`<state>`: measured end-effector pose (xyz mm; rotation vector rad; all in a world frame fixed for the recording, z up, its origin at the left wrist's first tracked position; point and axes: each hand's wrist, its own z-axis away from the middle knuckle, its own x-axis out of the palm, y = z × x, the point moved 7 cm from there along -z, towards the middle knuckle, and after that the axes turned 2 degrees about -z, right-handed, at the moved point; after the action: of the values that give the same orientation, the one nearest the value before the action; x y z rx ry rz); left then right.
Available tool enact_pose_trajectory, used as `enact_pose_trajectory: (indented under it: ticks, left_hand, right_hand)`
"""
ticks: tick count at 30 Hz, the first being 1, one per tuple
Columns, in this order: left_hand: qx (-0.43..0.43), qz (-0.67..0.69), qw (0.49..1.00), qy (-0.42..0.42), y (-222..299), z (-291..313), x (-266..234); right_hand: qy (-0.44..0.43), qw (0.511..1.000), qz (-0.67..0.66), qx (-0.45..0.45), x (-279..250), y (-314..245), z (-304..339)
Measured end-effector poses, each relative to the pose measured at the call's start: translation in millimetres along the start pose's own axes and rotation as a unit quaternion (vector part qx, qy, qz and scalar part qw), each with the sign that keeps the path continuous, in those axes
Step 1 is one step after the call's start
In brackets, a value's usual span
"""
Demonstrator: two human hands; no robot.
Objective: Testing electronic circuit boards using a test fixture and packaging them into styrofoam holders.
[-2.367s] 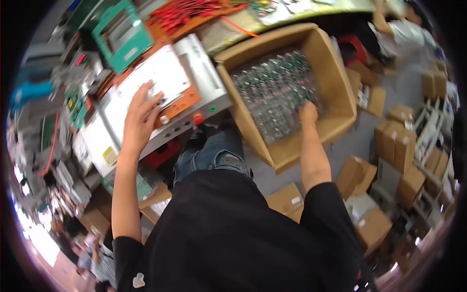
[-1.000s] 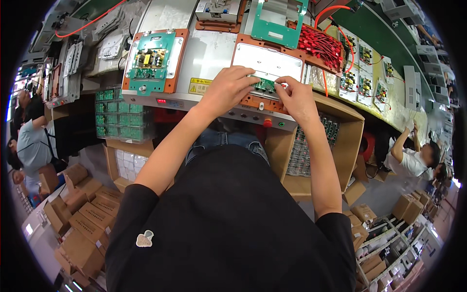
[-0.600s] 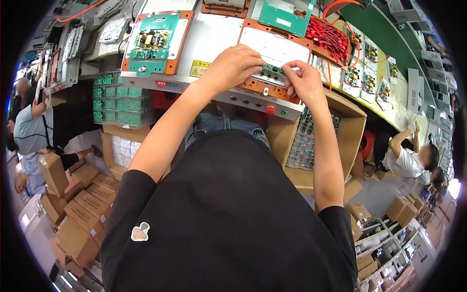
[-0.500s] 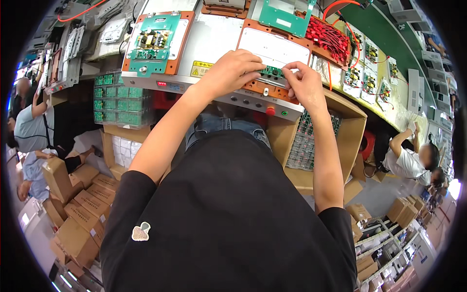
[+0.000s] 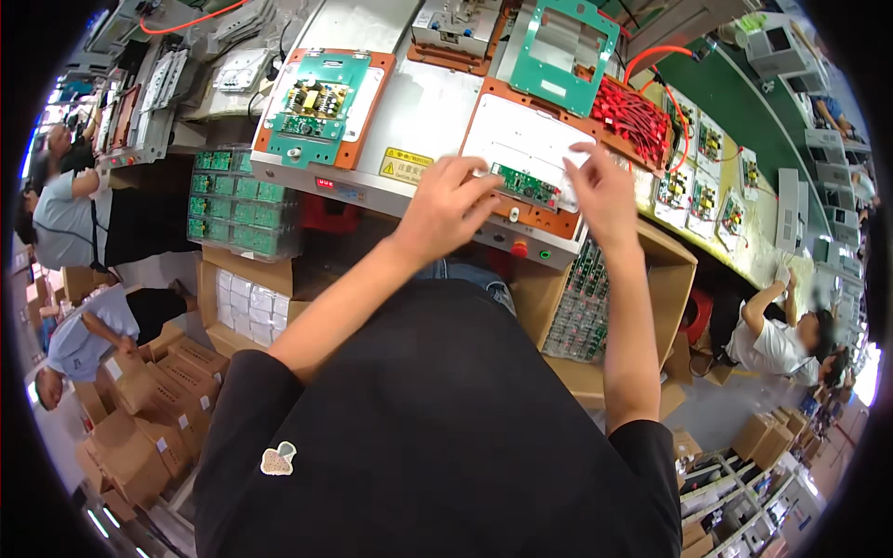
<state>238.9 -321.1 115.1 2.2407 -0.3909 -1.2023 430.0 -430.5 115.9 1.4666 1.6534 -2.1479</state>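
A small green circuit board (image 5: pixel 528 187) lies along the near edge of a white-topped fixture plate with an orange-brown frame (image 5: pixel 549 219). My left hand (image 5: pixel 448 206) is at the board's left end, its thumb and index finger closed on that end. My right hand (image 5: pixel 606 200) hovers just past the right end, apart from the board, with its fingers loosely bent and spread and nothing in them. Behind the plate stands a raised green frame (image 5: pixel 564 86) with a rectangular opening. A second fixture at the left holds a populated board (image 5: pixel 316 99) in a green holder.
Red wired parts (image 5: pixel 630 126) are piled right of the fixture. The machine's front carries a red knob (image 5: pixel 519 248). Below are a carton (image 5: pixel 665 293) of boards and clear trays (image 5: pixel 244 216) of green boards. More boards line the right bench (image 5: pixel 758 214); people sit on both sides.
My right hand has let go of the board and lifted away to the right. My left hand stays at its left end. The whole view has shifted slightly.
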Motion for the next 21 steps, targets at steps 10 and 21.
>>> enact_pose_trajectory:
  ticks: [10, 21]
  left_hand:
    - [0.011, -0.011, 0.999, 0.029, 16, 7, 53]
    - [0.042, -0.022, 0.998, 0.052, 18, 30, 28]
  right_hand:
    - [0.064, 0.975, 0.172, -0.127, -67, 75, -247]
    - [0.101, 0.945, 0.067, -0.303, 4, -50, 85]
